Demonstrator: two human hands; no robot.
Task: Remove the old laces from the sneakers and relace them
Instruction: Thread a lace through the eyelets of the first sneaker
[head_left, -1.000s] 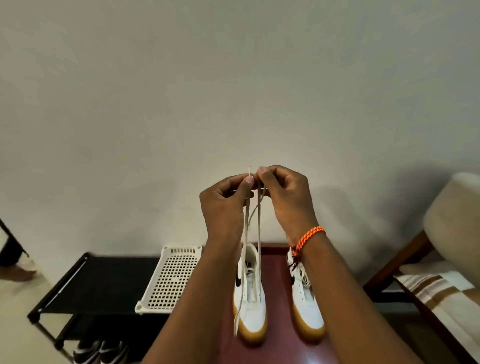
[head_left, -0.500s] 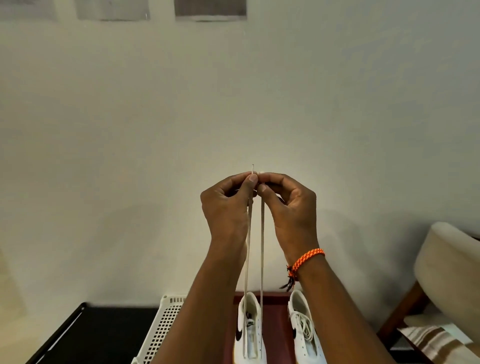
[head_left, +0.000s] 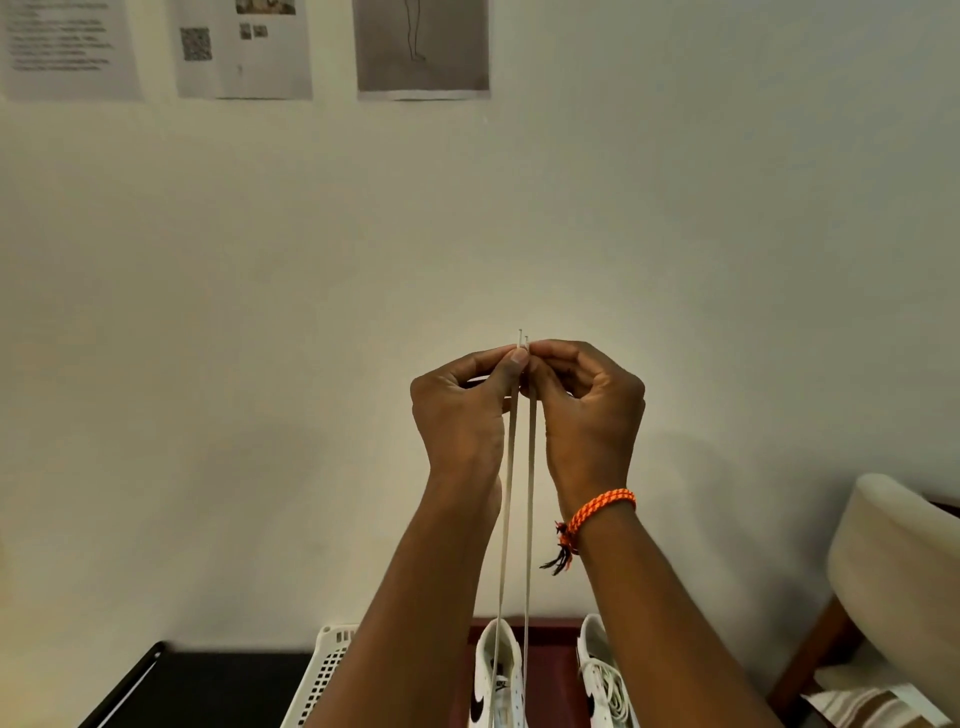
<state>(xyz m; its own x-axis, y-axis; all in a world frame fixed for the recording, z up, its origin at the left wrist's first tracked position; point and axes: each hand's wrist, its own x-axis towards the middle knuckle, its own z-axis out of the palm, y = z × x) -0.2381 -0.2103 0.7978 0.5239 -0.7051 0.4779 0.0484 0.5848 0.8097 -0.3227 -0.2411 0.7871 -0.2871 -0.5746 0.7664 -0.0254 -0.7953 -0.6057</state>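
Left hand (head_left: 460, 410) and right hand (head_left: 589, 410) raised before wall, each pinching one lace (head_left: 529, 519) end, tips level. Strands drop taut to left sneaker (head_left: 496, 675) at frame bottom; laced sneaker (head_left: 602, 675) beside.

Dim warm light, perhaps wide-angle bowing.

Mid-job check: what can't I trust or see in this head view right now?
- Left sneaker: where the lace runs is cut off by the bottom edge.
- Right sneaker: mostly behind the right forearm.
- Lace tips: too thin to compare.
- Wall papers: text blurred.
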